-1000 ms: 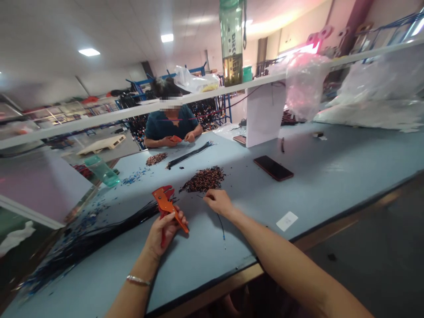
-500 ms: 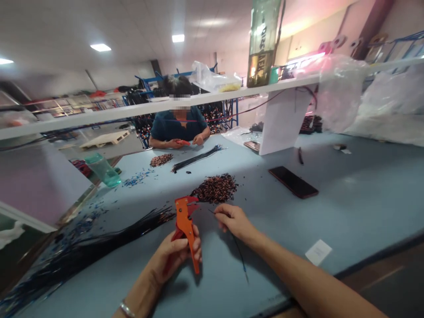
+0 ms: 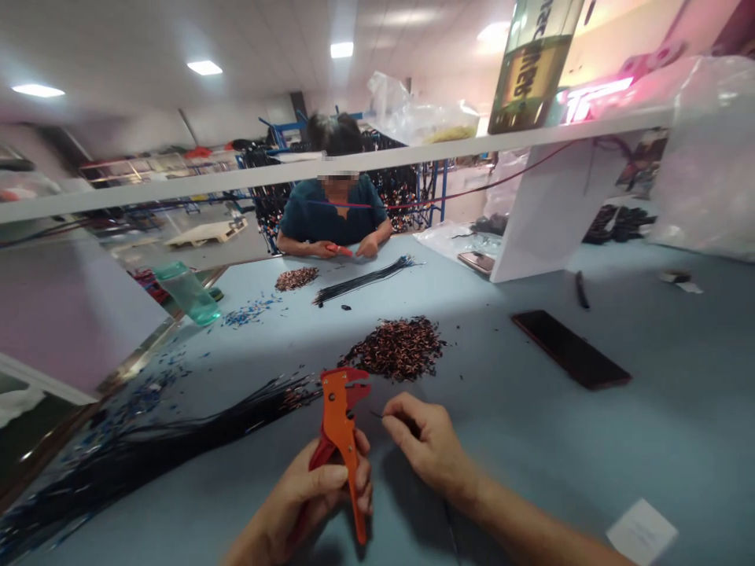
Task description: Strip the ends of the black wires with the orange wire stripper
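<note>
Wrapped around the handles of an orange and red wire stripper is my left hand; the tool stands upright with its red jaws pointing right. My right hand pinches a thin black wire, its short tip pointing left toward the jaws but apart from them. The wire's other end trails below my wrist, mostly hidden by the hand. Just beyond the jaws lies a heap of small black and copper-coloured bits. To the left stretches a long bundle of black wires, stripped ends near the tool.
A phone and a white paper slip lie at right. A green bottle leans at left near blue scraps. Opposite, a person holds a red tool. A white shelf spans the table, carrying a large bottle.
The view has shifted, so most things on the table sit further right. My right hand and its wire have come closer to the stripper's jaws. Both hands keep their holds.
</note>
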`<state>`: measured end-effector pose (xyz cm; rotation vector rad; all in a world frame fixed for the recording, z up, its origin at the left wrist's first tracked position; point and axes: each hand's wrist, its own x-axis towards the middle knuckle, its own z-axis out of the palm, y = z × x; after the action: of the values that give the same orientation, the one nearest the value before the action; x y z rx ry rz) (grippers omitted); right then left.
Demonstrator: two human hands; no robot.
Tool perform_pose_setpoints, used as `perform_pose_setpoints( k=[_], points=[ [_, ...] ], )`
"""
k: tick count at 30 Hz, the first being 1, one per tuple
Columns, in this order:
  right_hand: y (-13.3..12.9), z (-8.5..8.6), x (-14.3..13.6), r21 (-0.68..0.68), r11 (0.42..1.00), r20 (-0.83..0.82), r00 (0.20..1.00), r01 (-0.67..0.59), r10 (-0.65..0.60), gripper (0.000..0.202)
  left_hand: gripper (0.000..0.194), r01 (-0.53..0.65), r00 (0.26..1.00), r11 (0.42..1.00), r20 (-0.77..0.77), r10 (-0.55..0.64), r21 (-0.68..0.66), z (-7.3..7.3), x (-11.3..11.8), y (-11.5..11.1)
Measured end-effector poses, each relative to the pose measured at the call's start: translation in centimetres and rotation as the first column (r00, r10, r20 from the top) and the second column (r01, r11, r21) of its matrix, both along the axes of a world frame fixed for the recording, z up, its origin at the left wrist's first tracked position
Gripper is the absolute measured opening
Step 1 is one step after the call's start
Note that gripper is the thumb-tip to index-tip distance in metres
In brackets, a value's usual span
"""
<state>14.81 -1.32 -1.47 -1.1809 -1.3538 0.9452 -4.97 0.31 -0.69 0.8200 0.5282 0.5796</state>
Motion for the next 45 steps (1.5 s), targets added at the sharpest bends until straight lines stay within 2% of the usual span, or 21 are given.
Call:
perform_pose_setpoints(
  k=[3, 8, 12, 18, 23, 33, 45],
  points=[
    [-0.1, 0.3, 0.1, 0.096, 0.995, 0.142, 0.989, 0.015, -0.028, 0.016, 0.036, 0.006, 1.000, 1.000, 0.016, -0.006, 0.007, 0.0, -0.3, -0.1],
    [-0.2, 0.7, 0.2, 0.141, 0.990, 0.223, 0.974, 0.018, -0.049, 0.019, 0.034, 0.025, 1.000, 1.000, -0.008, -0.025, 0.018, 0.6, -0.2, -0.2],
    [-0.5, 0.6, 0.5, 0.159, 0.987, 0.198, 0.979, 0.024, -0.056, 0.019, 0.035, 0.037, 0.999, 0.999, -0.012, -0.037, 0.021, 0.7, 0.0, -0.5],
    [-0.6, 0.2, 0.7, 0.118, 0.992, 0.131, 0.990, 0.032, -0.047, 0.019, 0.035, 0.033, 0.999, 0.999, -0.026, -0.032, 0.036, 0.5, 0.4, -0.6],
    [-0.7, -0.1, 0.4, 0.107, 0.993, 0.165, 0.986, -0.041, 0.023, 0.018, 0.036, 0.018, 0.999, 0.999, -0.032, -0.017, 0.036, 0.6, 0.4, -0.7],
    [-1.0, -0.4, -0.4, 0.251, 0.953, 0.308, 0.947, -0.171, 0.089, 0.019, 0.037, -0.003, 0.999, 1.000, -0.043, 0.004, 0.031, 0.7, 0.4, -0.7],
    [-0.2, -0.8, -0.5, 0.271, 0.957, 0.330, 0.944, -0.109, 0.014, 0.019, 0.039, -0.024, 0.999, 0.999, -0.025, 0.024, 0.023, 0.5, 0.3, -0.8]
  ],
)
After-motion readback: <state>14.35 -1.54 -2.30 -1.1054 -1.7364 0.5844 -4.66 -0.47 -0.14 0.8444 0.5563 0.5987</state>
